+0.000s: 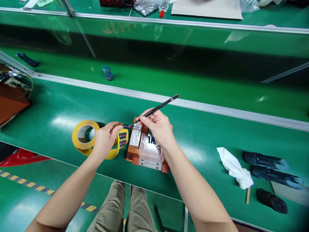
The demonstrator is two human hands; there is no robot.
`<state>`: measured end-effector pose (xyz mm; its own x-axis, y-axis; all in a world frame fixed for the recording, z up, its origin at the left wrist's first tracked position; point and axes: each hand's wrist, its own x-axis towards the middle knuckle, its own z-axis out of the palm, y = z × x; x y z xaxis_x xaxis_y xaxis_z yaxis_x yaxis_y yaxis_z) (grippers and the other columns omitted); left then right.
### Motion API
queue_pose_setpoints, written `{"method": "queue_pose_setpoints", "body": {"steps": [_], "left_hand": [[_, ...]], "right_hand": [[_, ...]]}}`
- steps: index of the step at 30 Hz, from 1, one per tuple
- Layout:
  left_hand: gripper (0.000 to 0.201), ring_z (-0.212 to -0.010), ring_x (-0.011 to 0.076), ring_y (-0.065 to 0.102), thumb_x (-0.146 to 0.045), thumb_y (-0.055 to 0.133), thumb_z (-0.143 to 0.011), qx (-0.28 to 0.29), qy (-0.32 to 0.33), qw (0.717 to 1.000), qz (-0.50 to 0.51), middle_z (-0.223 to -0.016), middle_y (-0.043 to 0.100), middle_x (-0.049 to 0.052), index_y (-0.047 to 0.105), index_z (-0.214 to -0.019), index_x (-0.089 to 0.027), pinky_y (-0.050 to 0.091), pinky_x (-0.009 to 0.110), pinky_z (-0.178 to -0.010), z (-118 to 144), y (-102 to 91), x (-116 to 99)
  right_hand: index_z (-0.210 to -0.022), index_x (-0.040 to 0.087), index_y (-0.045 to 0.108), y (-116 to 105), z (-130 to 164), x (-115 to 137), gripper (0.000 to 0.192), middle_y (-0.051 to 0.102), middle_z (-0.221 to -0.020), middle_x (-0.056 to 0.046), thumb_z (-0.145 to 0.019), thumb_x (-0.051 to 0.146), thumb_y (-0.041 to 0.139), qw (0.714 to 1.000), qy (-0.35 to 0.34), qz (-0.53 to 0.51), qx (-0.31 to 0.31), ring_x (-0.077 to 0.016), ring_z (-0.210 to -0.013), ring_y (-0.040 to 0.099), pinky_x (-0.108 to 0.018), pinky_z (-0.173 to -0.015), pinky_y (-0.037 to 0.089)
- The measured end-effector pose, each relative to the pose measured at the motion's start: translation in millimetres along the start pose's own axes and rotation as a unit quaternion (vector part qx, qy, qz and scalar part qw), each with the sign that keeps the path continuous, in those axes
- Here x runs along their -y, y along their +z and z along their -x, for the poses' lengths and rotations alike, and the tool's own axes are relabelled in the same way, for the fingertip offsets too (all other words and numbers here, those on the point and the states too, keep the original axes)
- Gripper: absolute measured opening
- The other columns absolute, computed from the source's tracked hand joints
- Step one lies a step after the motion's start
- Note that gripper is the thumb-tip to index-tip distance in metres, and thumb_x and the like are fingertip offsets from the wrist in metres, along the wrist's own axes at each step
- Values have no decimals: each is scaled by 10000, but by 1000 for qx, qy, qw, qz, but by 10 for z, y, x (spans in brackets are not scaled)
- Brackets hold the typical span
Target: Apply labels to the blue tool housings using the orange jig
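Item: orange-brown block-shaped unit (135,154), matt casing, set flat on the green worktop (207,135) near its front edge. A clear, glossy plastic cover plate (151,151) is seen on top, with a white label (135,138) beside it and a small square code sticker (137,126) at the far end.

Right hand (159,129): held over the unit, its grip closed in a pinch on slim black tweezers (154,111); the tweezers are tilted, with the tip directed down at a small dark label (127,126) just beside the code sticker.

Left hand (106,138): its grip closed on a yellow backing strip (120,143) carrying dark blue labels with red marks, held just left of the unit.

Adjacent: a roll of yellow tape (83,133), round and glossy, lying flat behind the left hand.

Further right, well apart: a crumpled white cloth (235,167) and three dark, elongated moulded parts (265,159). Two small blue pieces (107,73) are seen on the belt beyond the aluminium rail (217,109).
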<state>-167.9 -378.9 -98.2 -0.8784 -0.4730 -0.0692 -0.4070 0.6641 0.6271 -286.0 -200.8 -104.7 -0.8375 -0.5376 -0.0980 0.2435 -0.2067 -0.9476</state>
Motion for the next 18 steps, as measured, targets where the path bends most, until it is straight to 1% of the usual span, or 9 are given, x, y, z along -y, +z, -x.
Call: {"method": "queue_pose_setpoints", "body": {"steps": [2,4,6,8,11,13,16,17,18], "left_hand": [[457,-860,284,742,-513,462,-988,16,20,991,-135,-1003,785,121,738,-1098,-166,528,331,-721,-111,49,-57],[551,-837,326,740,-564,418,-992,49,25,967,-248,-965,773,166,695,-1158,-118,519,356,-690,-231,137,-137],[642,-809,359,736,-617,383,-984,86,23,941,-328,-883,762,181,628,-1262,-92,515,372,-659,-321,227,-223],[686,-802,372,734,-638,351,-983,110,25,922,-371,-843,756,170,529,-1393,-117,516,380,-649,-360,280,-286],[723,-772,366,730,-646,351,-979,117,36,916,-382,-807,751,146,405,-1504,-152,510,377,-642,-327,252,-288],[736,-813,365,725,-641,391,-971,89,65,926,-360,-867,753,161,402,-1506,-135,507,378,-654,-255,190,-230],[629,-976,357,687,-579,497,-958,-21,162,944,-287,-1066,733,194,548,-1376,-111,508,404,-760,-58,136,-126],[530,-1000,335,675,-522,531,-962,-46,207,945,-251,-1092,731,179,603,-1303,-122,503,407,-806,38,146,-105],[426,-1008,309,669,-457,561,-965,-52,257,941,-212,-1092,738,154,639,-1241,-142,496,408,-853,149,173,-94]], "right_hand": [[-923,224,631,-148,93,66,286,742,-852,-6,-811,432,793,999,-9,35,-18,-162,-771,715,-343,-777,603],[-930,225,636,-322,213,132,259,738,-847,-9,-832,418,778,996,-16,81,-34,-164,-779,712,-340,-770,597],[-946,226,632,-485,341,179,244,739,-863,-15,-855,415,757,992,-9,117,-40,-167,-789,712,-340,-768,594],[-966,230,612,-610,451,193,247,745,-879,-19,-876,426,733,991,10,125,-38,-173,-801,719,-346,-770,595],[-975,237,572,-717,548,150,275,752,-876,-19,-883,450,720,993,36,109,-31,-189,-840,733,-361,-800,593],[-975,238,558,-750,572,100,297,752,-877,-20,-878,465,723,993,38,109,-32,-199,-876,734,-376,-839,582],[-981,238,554,-770,579,34,308,746,-879,-19,-880,481,714,992,31,117,-36,-204,-892,727,-388,-863,565],[-982,238,553,-773,579,19,308,744,-878,-19,-882,483,709,992,29,119,-36,-204,-885,725,-388,-857,563],[-982,237,553,-775,579,7,306,743,-875,-19,-883,482,708,991,27,122,-36,-204,-876,723,-387,-848,561]]}}
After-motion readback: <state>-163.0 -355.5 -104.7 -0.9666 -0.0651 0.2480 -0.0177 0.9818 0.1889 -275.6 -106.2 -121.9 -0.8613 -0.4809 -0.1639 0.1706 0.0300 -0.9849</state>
